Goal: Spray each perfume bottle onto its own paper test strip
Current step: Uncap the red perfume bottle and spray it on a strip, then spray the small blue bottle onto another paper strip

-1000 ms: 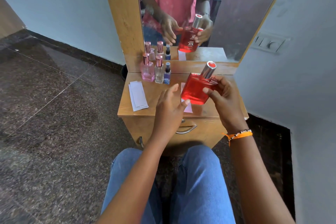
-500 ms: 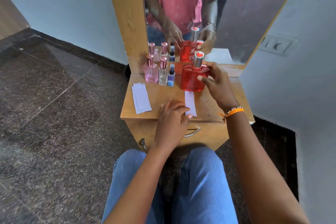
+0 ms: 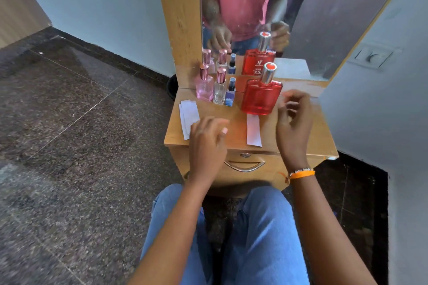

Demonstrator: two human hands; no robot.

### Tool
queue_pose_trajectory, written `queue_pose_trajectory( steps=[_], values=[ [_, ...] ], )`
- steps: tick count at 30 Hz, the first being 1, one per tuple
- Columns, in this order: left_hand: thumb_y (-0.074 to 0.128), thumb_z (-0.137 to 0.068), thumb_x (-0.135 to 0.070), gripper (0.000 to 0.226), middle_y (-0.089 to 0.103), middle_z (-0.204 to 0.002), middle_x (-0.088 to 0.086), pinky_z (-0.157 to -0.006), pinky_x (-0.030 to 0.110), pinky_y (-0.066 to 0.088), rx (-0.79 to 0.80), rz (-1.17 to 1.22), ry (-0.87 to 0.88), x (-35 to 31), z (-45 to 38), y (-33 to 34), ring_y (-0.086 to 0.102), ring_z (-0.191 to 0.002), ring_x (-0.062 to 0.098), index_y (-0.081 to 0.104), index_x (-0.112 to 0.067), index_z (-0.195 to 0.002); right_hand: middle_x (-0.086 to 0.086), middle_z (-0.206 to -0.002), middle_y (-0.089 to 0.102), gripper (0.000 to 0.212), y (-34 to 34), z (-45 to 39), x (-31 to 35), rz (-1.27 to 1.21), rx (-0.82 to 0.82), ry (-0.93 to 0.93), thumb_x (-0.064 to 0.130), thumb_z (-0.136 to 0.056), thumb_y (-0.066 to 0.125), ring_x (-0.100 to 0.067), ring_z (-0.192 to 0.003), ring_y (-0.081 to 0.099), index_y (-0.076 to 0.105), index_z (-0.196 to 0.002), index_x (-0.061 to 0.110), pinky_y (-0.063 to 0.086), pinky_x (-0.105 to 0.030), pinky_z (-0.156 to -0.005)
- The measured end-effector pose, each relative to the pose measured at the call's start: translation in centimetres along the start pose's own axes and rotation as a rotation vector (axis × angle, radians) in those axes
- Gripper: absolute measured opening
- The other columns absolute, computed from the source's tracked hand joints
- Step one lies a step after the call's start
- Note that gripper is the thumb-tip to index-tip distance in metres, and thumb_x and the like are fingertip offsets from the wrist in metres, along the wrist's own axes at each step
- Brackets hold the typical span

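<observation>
Head view – flat red glass bottle (image 3: 261, 96) upright w/ paper strip (image 3: 254, 130) in front, both hands' fingers loose – released.

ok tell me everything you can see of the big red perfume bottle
The red perfume bottle is a flat, broad-shouldered flask of translucent red glass, as it looks, with a tall silver cap topped by a red disc. It stands upright near the back of the wooden table, to the right of three smaller bottles. No hand touches it. A white paper strip lies just in front. Its labelled face shows in the mirror.
</observation>
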State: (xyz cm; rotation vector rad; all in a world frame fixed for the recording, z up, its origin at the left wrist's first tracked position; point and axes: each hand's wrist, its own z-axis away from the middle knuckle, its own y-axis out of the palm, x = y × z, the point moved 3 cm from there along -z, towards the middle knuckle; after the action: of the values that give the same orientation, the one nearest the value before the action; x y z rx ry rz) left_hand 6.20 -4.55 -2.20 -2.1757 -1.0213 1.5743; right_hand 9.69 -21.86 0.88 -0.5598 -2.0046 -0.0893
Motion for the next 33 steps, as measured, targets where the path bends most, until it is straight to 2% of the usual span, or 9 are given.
queue_pose_trajectory(
  steps=[3, 6, 10, 12, 14, 19, 24, 29, 33],
  values=[
    [0.065, -0.079, -0.009, 0.023, 0.064, -0.106, 0.003, -0.086, 0.022, 0.027, -0.153, -0.082, -0.139, 2.1, -0.8, -2.2, 0.052, -0.102, 0.027, 0.063, -0.017, -0.100, -0.008, -0.091, 0.063, 0.013, 3.7, 2.0, 1.1, 0.045, 0.353, -0.076, -0.005, -0.088, 0.055, -0.007, -0.079, 0.057, 0.064, -0.093, 0.004, 0.042, -0.014, -0.070],
    [0.072, -0.074, -0.013, 0.038, 0.061, -0.116, 0.010, -0.098, 0.038, 0.031, -0.158, -0.166, -0.247, 4.1, -1.6, -3.7, 0.049, -0.111, 0.031, 0.060, -0.012, -0.110, -0.005, -0.093, 0.059, 0.022, 8.1, 2.4, 1.5, 0.136, 0.635, -0.082, -0.010, -0.084, 0.055, -0.015, -0.080, 0.058, 0.068, -0.099, 0.001, 0.039, -0.012, -0.071],
    [0.074, -0.074, -0.024, 0.053, 0.056, -0.127, 0.009, -0.109, 0.047, 0.023, -0.050, -0.188, -0.309, 5.6, -2.1, -4.1, 0.043, -0.125, 0.028, 0.053, -0.012, -0.121, -0.014, -0.126, 0.060, 0.037, 12.6, 1.4, 1.1, 0.340, 0.796, -0.135, 0.002, -0.089, 0.054, -0.030, -0.111, 0.057, 0.056, -0.126, 0.006, 0.043, -0.027, -0.087],
    [0.073, -0.075, -0.025, 0.055, 0.054, -0.130, 0.007, -0.110, 0.049, 0.021, -0.033, -0.175, -0.315, 5.9, -2.1, -4.0, 0.040, -0.129, 0.026, 0.050, -0.013, -0.124, -0.016, -0.122, 0.062, 0.047, 14.2, 1.0, 0.7, 0.471, 0.873, -0.168, 0.014, -0.091, 0.056, -0.034, -0.105, 0.059, 0.044, -0.137, 0.013, 0.044, -0.034, -0.074],
    [0.073, -0.076, -0.026, 0.056, 0.053, -0.132, 0.006, -0.110, 0.050, 0.021, -0.030, -0.176, -0.303, 5.9, -2.0, -4.0, 0.039, -0.130, 0.025, 0.049, -0.015, -0.126, -0.017, -0.117, 0.064, 0.053, 15.2, 1.0, 0.3, 0.576, 0.929, -0.209, 0.020, -0.092, 0.056, -0.034, -0.098, 0.061, 0.037, -0.141, 0.018, 0.036, -0.030, -0.063],
    [0.072, -0.077, -0.025, 0.059, 0.051, -0.136, 0.003, -0.111, 0.054, 0.018, -0.003, -0.210, -0.280, 5.9, -2.1, -4.1, 0.034, -0.135, 0.024, 0.046, -0.017, -0.130, -0.008, -0.127, 0.061, 0.048, 15.4, 1.5, 0.2, 0.564, 0.888, -0.238, 0.022, -0.093, 0.056, -0.031, -0.107, 0.060, 0.041, -0.139, 0.020, 0.040, -0.030, -0.071],
    [0.071, -0.078, -0.024, 0.059, 0.049, -0.137, 0.003, -0.113, 0.057, 0.012, 0.018, -0.194, -0.320, 6.0, -2.2, -4.0, 0.031, -0.136, 0.024, 0.046, -0.018, -0.130, -0.003, -0.113, 0.068, 0.043, 15.0, 2.0, 0.6, 0.399, 0.748, -0.211, 0.011, -0.082, 0.063, -0.025, -0.101, 0.061, 0.056, -0.125, 0.017, 0.050, -0.037, -0.078],
    [0.072, -0.077, -0.023, 0.060, 0.049, -0.138, 0.003, -0.113, 0.058, 0.012, 0.013, -0.183, -0.331, 6.1, -2.1, -4.0, 0.031, -0.137, 0.024, 0.045, -0.019, -0.131, -0.003, -0.099, 0.067, 0.046, 14.8, 2.5, 0.8, 0.020, 0.640, -0.007, -0.009, -0.072, 0.063, -0.019, -0.094, 0.057, 0.060, -0.114, 0.010, 0.047, -0.031, -0.081],
    [0.072, -0.078, -0.023, 0.059, 0.049, -0.138, 0.002, -0.113, 0.058, 0.011, 0.019, -0.183, -0.340, 5.9, -2.2, -3.9, 0.031, -0.137, 0.024, 0.046, -0.019, -0.131, -0.006, -0.119, 0.058, 0.067, 14.5, 2.7, 1.1, -0.146, 0.598, 0.139, -0.012, -0.073, 0.068, -0.020, -0.080, 0.058, 0.046, -0.130, 0.015, 0.050, -0.023, -0.088]
  ],
)
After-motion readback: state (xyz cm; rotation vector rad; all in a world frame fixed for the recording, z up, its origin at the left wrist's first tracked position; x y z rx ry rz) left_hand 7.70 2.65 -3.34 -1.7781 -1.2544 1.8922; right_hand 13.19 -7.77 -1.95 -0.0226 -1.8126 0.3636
